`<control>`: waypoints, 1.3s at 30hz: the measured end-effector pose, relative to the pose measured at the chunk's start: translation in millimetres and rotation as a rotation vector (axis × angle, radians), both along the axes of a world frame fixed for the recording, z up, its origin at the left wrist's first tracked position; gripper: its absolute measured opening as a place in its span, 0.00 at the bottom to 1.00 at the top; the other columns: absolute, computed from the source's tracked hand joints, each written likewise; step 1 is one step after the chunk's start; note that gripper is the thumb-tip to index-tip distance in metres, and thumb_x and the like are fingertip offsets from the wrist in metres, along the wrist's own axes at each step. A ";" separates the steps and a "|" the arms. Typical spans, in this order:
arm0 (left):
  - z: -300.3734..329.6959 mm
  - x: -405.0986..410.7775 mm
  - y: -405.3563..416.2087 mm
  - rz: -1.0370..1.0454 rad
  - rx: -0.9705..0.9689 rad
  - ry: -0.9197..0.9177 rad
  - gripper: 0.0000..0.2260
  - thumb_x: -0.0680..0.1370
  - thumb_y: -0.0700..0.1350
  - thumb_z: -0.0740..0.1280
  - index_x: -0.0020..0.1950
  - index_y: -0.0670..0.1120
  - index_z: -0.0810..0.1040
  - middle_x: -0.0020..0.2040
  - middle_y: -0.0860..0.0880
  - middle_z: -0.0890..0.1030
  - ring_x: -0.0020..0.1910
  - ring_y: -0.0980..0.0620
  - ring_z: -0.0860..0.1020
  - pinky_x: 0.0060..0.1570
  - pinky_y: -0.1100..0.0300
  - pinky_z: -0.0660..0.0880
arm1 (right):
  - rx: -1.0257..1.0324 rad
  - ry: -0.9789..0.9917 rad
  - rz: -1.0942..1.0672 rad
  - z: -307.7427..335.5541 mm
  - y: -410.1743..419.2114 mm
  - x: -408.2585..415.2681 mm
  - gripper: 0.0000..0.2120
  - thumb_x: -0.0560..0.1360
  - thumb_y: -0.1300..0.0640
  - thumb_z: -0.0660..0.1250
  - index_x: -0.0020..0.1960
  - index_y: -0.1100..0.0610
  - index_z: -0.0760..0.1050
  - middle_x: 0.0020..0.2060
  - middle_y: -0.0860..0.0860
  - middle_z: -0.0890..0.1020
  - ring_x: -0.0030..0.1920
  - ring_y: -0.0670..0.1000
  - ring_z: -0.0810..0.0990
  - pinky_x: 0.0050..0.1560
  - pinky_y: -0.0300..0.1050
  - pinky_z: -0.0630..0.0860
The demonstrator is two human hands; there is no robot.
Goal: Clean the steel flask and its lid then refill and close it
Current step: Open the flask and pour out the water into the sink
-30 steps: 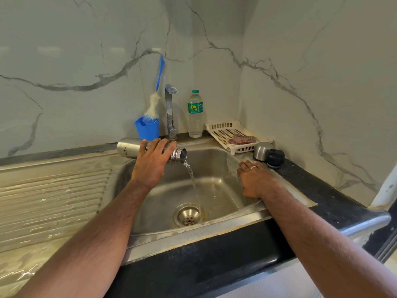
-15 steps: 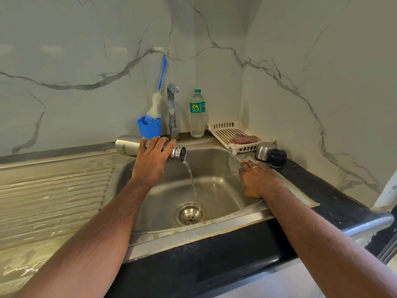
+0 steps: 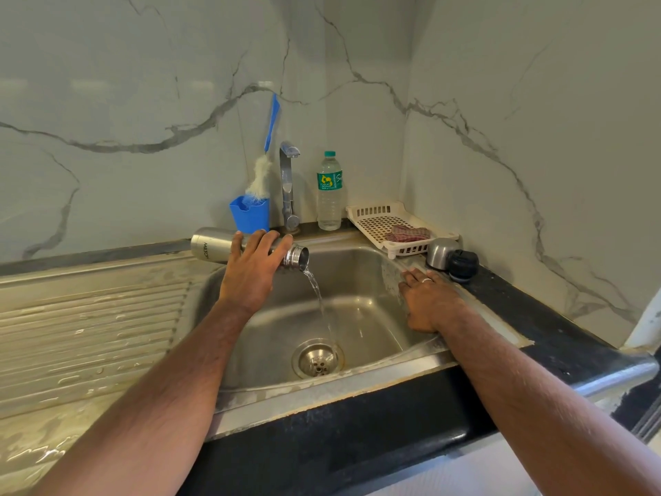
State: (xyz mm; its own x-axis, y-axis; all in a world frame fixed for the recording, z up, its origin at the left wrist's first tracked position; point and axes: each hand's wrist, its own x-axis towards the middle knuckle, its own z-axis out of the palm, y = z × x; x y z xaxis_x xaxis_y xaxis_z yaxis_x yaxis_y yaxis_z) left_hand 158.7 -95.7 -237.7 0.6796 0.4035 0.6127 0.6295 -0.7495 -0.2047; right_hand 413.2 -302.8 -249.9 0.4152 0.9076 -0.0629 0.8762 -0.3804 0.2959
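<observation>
Both forearms reach in from the near edge over the black counter front [image 3: 357, 442]. Left hand [image 3: 252, 272] wraps its fingers over the steel flask [image 3: 214, 245], gripping it around the upper body. Flask lies almost level, base out to the left of the hand, open mouth to the right of it, tipped slightly down over the sink [image 3: 361, 309]. Thin water stream [image 3: 318, 298] falls from the mouth, down and right of the left hand, landing by the drain [image 3: 316, 359], which sits between the two hands and nearer than both.

Right hand [image 3: 427, 302] lies flat, fingers straight and holding nothing, palm down on the sink's right rim, ring on one finger. Just beyond its fingertips on the counter: the steel cup lid [image 3: 440, 252] on its side, touching the black stopper [image 3: 463, 264] to its right. Both well apart from the flask.

Left of the left arm, a ribbed wet drainboard [image 3: 89, 334].

Beyond the left hand, against the marble wall: blue holder [image 3: 250, 214] with a bottle brush [image 3: 264, 159] standing in it, then the tap [image 3: 288, 187], then a plastic water bottle [image 3: 329, 191]. Beyond the right hand, in the corner, a cream slotted tray [image 3: 375, 213] with a reddish scrub pad [image 3: 407, 234] in it.
</observation>
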 end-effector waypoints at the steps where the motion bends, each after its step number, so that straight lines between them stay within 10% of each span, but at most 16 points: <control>1: -0.3 0.2 0.4 0.000 0.001 0.000 0.41 0.61 0.32 0.79 0.73 0.46 0.71 0.66 0.43 0.75 0.65 0.40 0.73 0.71 0.34 0.63 | 0.001 0.002 -0.001 0.0 0.1 -0.1 0.36 0.79 0.50 0.63 0.82 0.55 0.53 0.82 0.55 0.49 0.82 0.55 0.48 0.81 0.55 0.46; 39: -1.5 2.4 3.0 0.019 0.032 0.020 0.41 0.61 0.32 0.78 0.72 0.49 0.71 0.67 0.43 0.74 0.67 0.40 0.72 0.73 0.35 0.60 | 0.000 -0.020 0.013 -3.6 3.1 4.1 0.36 0.78 0.50 0.63 0.82 0.55 0.53 0.82 0.55 0.50 0.82 0.55 0.49 0.80 0.56 0.46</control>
State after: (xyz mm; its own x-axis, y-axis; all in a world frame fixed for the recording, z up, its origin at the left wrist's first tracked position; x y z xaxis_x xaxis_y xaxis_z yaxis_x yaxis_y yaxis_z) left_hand 161.1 -92.7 -239.2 0.6843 0.3968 0.6118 0.6391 -0.7304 -0.2410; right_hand 417.3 -299.8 -253.5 0.4045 0.9129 -0.0548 0.8749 -0.3689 0.3138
